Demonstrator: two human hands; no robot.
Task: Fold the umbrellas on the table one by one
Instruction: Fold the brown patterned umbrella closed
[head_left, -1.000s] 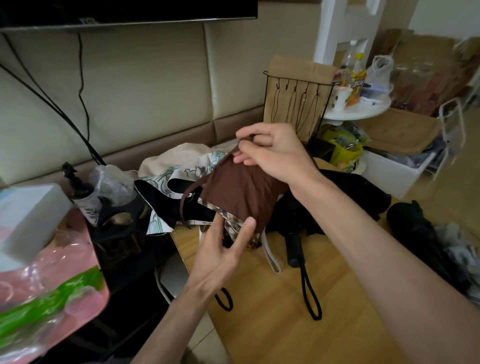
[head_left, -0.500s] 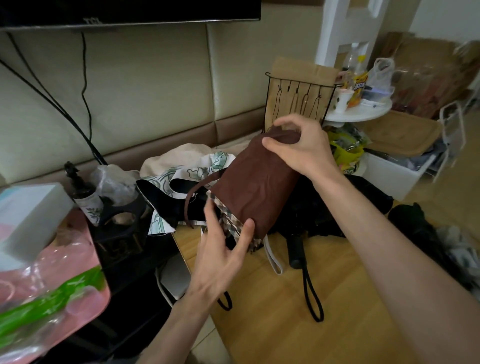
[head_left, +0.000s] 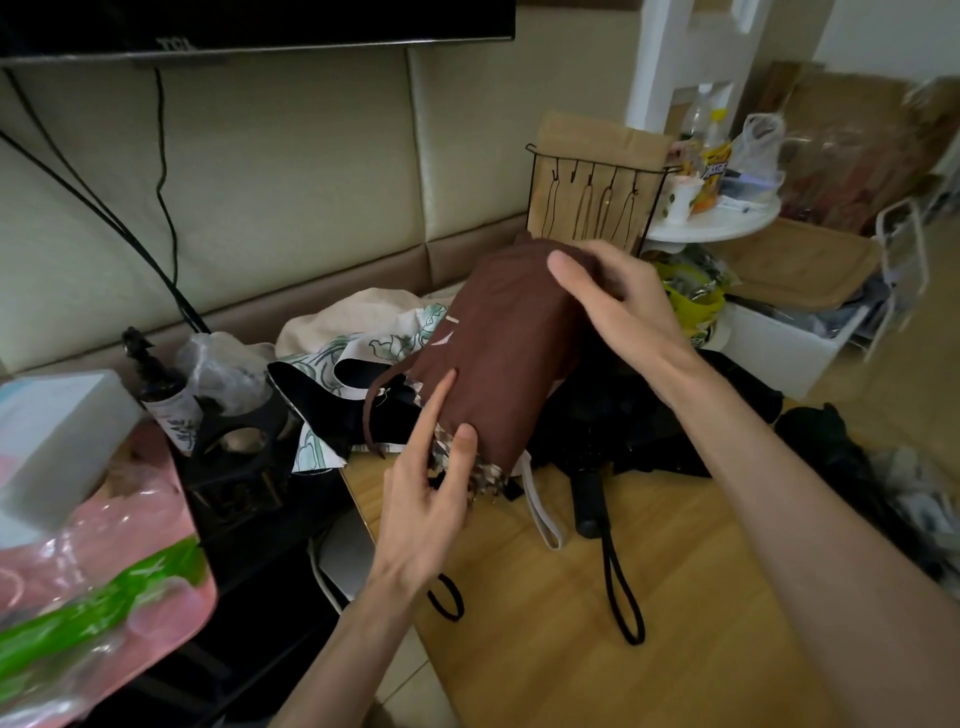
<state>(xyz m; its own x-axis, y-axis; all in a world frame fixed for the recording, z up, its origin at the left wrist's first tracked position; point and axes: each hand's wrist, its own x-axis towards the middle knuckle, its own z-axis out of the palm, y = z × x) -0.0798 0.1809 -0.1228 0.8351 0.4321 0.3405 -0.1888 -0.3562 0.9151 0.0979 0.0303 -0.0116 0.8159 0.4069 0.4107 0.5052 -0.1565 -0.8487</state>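
Note:
A folded brown umbrella (head_left: 498, 358) with a checkered edge is held tilted above the wooden table (head_left: 597, 649). My right hand (head_left: 618, 306) grips its upper end, fingers curled over the top. My left hand (head_left: 431, 499) holds the lower end, thumb and fingers pressed on the fabric near the checkered trim. A thin brown strap (head_left: 374, 410) hangs off its left side. Under it lies a black umbrella (head_left: 623, 441) with a handle (head_left: 589, 506) and a wrist loop (head_left: 623, 597). A white and green patterned umbrella (head_left: 358, 353) lies behind, at the left.
A dark bottle (head_left: 161, 389) and a black stand (head_left: 234, 452) sit left of the table. A pink and green plastic bag (head_left: 93, 597) fills the near left. A wire rack (head_left: 597, 202) and a cluttered white shelf (head_left: 717, 218) stand behind. Dark cloth (head_left: 831, 441) lies at the right.
The brown umbrella has been drawn longer and tilted up to the right. My right hand moved up and right along it to its top end. My left hand stayed at the lower end.

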